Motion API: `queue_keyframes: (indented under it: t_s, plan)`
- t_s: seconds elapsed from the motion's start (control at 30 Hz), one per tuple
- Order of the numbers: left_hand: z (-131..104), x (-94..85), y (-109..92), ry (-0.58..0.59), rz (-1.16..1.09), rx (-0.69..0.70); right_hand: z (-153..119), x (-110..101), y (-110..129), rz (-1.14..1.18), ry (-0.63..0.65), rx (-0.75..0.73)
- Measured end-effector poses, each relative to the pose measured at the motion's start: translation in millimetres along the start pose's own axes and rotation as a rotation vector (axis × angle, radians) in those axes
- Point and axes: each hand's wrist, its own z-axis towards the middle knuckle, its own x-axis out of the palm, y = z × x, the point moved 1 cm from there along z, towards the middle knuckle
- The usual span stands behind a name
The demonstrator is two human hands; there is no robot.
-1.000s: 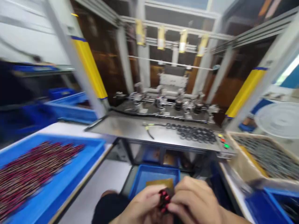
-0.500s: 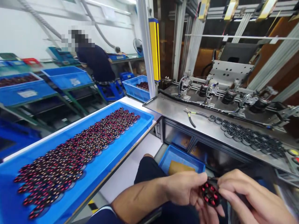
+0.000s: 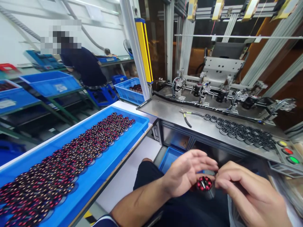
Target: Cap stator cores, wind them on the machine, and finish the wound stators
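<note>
A round black part with red coils (image 3: 204, 184) is between my two hands, above my lap. My left hand (image 3: 187, 171) has its upper fingers stretched out, while its lower fingers are bent behind the part and hold it. At the part's right side, my right hand (image 3: 246, 186) has thumb and forefinger pressed together; what is pinched there is too small to make out. Many similar coiled parts (image 3: 78, 154) lie in rows in a long blue tray (image 3: 139, 121) at the left.
Black ring parts (image 3: 239, 130) and pliers (image 3: 187, 119) lie on a metal ledge (image 3: 161, 110) before a machine (image 3: 222, 67). Coloured buttons (image 3: 293, 160) sit at its right. A blue bin (image 3: 171, 157) stands below. Behind the tray, a person (image 3: 85, 67) sits among blue crates (image 3: 50, 83).
The view has swung right. My left hand's upper fingers have lifted off the coiled part and spread. The part now faces more upward.
</note>
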Motion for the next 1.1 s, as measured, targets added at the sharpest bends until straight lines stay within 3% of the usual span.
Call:
queue_keyframes:
  t_s: [0.1,0.17,0.33,0.53,0.67,0.87,0.97,1.1]
  plan:
    - [6.1,-6.7,10.8,0.277,0.048,-0.432,0.0,-1.9,-2.2,0.013,0.034,-0.046]
    - [6.6,-10.2,15.9,0.374,0.086,-0.519,-1.5,-3.3,-4.9,-0.015,0.026,-0.053]
    - [2.8,-11.7,19.2,0.158,0.122,-0.272,-7.5,-4.7,-11.5,-0.124,-0.036,-0.029]
    - [-4.4,0.6,9.3,-0.023,0.228,0.026,-9.9,-3.7,-14.3,-0.133,-0.076,0.019]
    - [-4.6,-0.5,7.8,-0.089,0.252,0.205,-7.8,-3.1,-15.4,-0.103,-0.105,0.036]
    - [0.8,-8.6,20.8,-0.019,0.251,0.082,-7.4,-0.7,-23.9,-0.001,-0.094,0.016]
    - [1.5,-8.6,21.6,-0.041,0.285,0.12,-9.7,0.0,-25.2,0.012,-0.133,0.04]
    - [4.6,-10.8,18.2,-0.065,0.322,0.225,-17.4,5.5,-17.8,-0.005,-0.286,0.173]
